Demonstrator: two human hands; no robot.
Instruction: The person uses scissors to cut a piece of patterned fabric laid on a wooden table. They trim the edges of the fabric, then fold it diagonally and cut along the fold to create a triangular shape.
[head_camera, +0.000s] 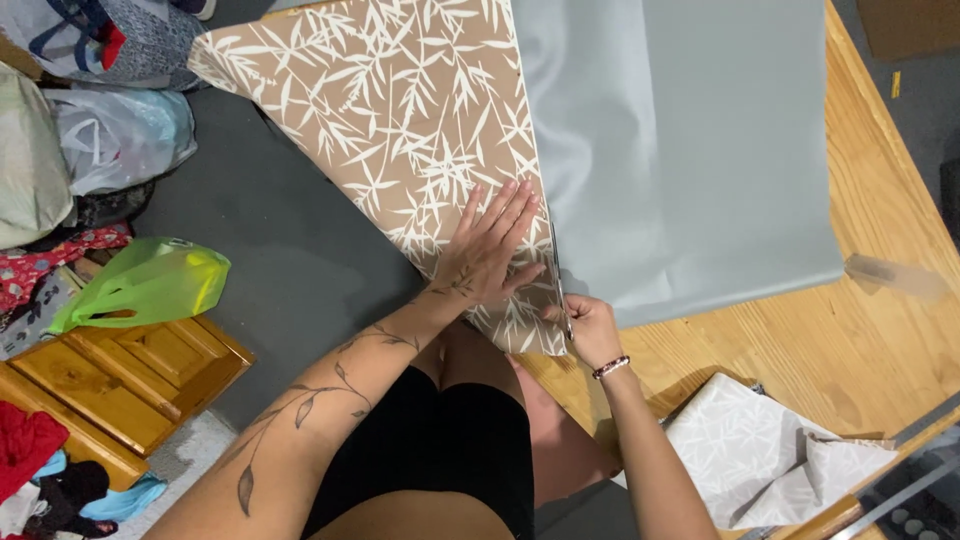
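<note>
You've got 2 hands on the job: left hand (488, 250) and right hand (590, 325). 1 pair of scissors (558, 280). 1 sheet of brown leaf-print wrapping paper (400, 120), w/ 1 grey sheet (690, 150) next to it. 1 wooden table (880, 330). 1 pale leaf-print wrapped parcel (740, 450) on it. 1 strip of clear tape (890, 275) at the table edge. 1 beaded bracelet (610, 367) on your wrist. On the floor side: 1 green plastic bag (150, 285), 1 whitish plastic bag (120, 135), 1 wooden panel door (130, 380). Clothes pile bottom left: can't count pcs.
</note>
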